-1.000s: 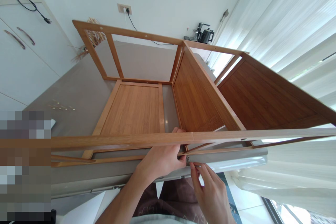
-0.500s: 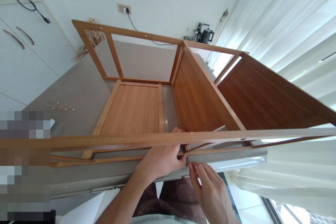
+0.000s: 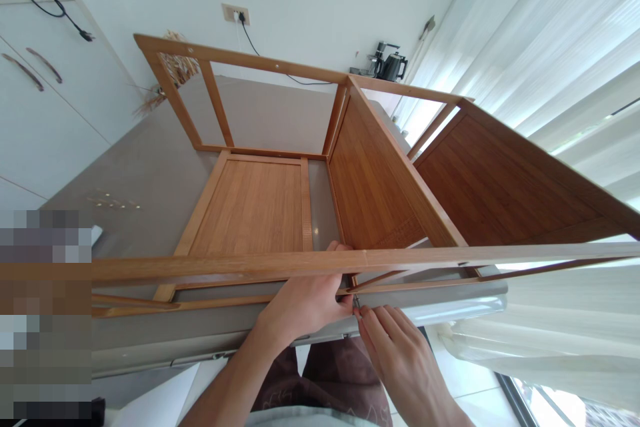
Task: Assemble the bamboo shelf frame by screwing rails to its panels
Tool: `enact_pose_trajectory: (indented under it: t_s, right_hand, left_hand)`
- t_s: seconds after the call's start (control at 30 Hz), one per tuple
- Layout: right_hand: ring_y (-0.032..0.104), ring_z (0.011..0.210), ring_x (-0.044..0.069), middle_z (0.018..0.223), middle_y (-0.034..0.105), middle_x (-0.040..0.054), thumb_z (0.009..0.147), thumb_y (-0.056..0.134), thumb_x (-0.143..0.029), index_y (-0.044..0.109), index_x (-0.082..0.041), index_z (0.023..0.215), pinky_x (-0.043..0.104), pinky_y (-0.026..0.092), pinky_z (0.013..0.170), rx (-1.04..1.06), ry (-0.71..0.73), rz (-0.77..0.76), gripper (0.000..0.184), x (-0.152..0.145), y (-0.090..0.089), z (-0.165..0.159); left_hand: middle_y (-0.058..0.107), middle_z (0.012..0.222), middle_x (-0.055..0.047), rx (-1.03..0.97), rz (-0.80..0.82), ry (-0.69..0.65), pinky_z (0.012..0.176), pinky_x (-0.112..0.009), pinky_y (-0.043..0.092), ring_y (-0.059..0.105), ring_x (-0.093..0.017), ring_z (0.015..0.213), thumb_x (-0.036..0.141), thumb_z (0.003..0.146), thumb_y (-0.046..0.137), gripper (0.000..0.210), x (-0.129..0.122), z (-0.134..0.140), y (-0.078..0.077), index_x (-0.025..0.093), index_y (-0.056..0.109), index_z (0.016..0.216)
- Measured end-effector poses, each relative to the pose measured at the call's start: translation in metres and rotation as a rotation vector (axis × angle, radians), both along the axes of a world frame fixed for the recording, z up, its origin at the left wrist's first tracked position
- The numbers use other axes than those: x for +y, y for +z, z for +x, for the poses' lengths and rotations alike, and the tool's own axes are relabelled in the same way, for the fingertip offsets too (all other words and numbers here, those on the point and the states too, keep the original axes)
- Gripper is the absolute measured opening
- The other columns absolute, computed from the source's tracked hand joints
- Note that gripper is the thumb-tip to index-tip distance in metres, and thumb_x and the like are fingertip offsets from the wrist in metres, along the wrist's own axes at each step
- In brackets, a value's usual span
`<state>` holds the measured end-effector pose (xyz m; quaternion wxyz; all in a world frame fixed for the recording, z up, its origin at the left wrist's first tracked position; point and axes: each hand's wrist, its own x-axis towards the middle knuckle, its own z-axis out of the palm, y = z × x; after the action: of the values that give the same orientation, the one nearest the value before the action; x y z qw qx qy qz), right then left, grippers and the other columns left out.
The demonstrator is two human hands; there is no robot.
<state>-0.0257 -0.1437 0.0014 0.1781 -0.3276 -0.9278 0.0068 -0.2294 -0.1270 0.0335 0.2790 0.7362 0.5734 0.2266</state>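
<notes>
Pinching a small metal piece (image 3: 357, 304) in the fingers (image 3: 365, 319) of the right hand (image 3: 400, 343) — hardly any gap — just below the lower rail (image 3: 425, 285). Curling the left hand (image 3: 310, 303) about that rail, thumb in front, fingertips past the upper rail (image 3: 250, 267); grip partly hidden. Probably working at a fastener; seemingly calling for a small, careful twist and a firm left brace. Reaching up from the near side, right wrist angled inward. Further out — a wooden frame (image 3: 383, 173) on a grey surface (image 3: 165, 153).
</notes>
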Motion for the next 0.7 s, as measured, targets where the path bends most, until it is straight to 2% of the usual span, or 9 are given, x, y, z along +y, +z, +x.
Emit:
enact_pose_trajectory:
  t_s: [0.1, 0.2, 0.3, 0.43, 0.57, 0.7]
  right_hand:
    - [0.053, 0.064, 0.015, 0.071, 0.056, 0.0006, 0.099, 0.045, -0.013, 0.053, -0.021, 0.077, 0.029, 0.040, 0.063, 0.110, -0.053, -0.056, 0.025, -0.002, -0.002, -0.002]
    - [0.055, 0.058, 0.012, 0.067, 0.059, -0.0004, 0.101, 0.047, -0.021, 0.056, -0.021, 0.075, 0.023, 0.042, 0.057, 0.296, -0.185, -0.175, 0.027, -0.005, -0.004, -0.007]
    - [0.055, 0.050, 0.011, 0.061, 0.061, -0.0005, 0.100, 0.050, -0.039, 0.058, -0.021, 0.069, 0.021, 0.041, 0.050, 0.410, -0.413, -0.386, 0.037, -0.012, -0.004, -0.015]
    - [0.065, 0.058, 0.016, 0.063, 0.069, 0.0038, 0.093, 0.052, -0.061, 0.065, -0.020, 0.069, 0.024, 0.048, 0.055, 0.654, -0.697, -0.715, 0.049, -0.019, -0.005, -0.022]
    - [0.066, 0.059, 0.019, 0.069, 0.072, 0.0073, 0.086, 0.058, -0.067, 0.068, -0.018, 0.074, 0.027, 0.051, 0.057, 0.830, -0.731, -1.004, 0.052, -0.019, -0.010, -0.022]
    - [0.068, 0.064, 0.021, 0.077, 0.075, 0.0096, 0.082, 0.064, -0.066, 0.069, -0.016, 0.077, 0.027, 0.048, 0.052, 0.953, -0.728, -1.131, 0.051, -0.018, -0.017, -0.021]
  left_hand:
    - [0.059, 0.100, -0.003, 0.018, 0.015, 0.006, 0.078, -0.030, 0.048, 0.063, -0.020, 0.085, 0.019, 0.079, 0.057, 0.034, 0.000, 0.001, -0.001, 0.023, 0.048, 0.111]
    - [0.059, 0.088, 0.000, 0.039, -0.002, 0.033, 0.074, -0.030, 0.047, 0.063, -0.019, 0.075, 0.021, 0.079, 0.059, 0.034, 0.000, 0.003, -0.003, 0.023, 0.049, 0.111]
    - [0.054, 0.070, 0.003, 0.055, -0.058, 0.064, 0.068, -0.030, 0.046, 0.061, -0.019, 0.065, 0.024, 0.080, 0.058, 0.028, 0.000, 0.004, -0.004, 0.023, 0.051, 0.107]
    - [0.056, 0.071, 0.000, 0.090, -0.066, 0.082, 0.061, -0.031, 0.043, 0.059, -0.020, 0.065, 0.030, 0.079, 0.057, 0.012, -0.001, 0.004, -0.004, 0.023, 0.051, 0.086]
    - [0.056, 0.069, 0.000, 0.091, -0.052, 0.080, 0.065, -0.032, 0.045, 0.059, -0.019, 0.064, 0.030, 0.079, 0.056, 0.015, -0.001, 0.003, -0.001, 0.024, 0.046, 0.071]
    - [0.055, 0.067, 0.001, 0.057, -0.054, 0.082, 0.078, -0.034, 0.047, 0.062, -0.021, 0.068, 0.027, 0.077, 0.058, 0.013, -0.001, 0.003, -0.001, 0.023, 0.046, 0.071]
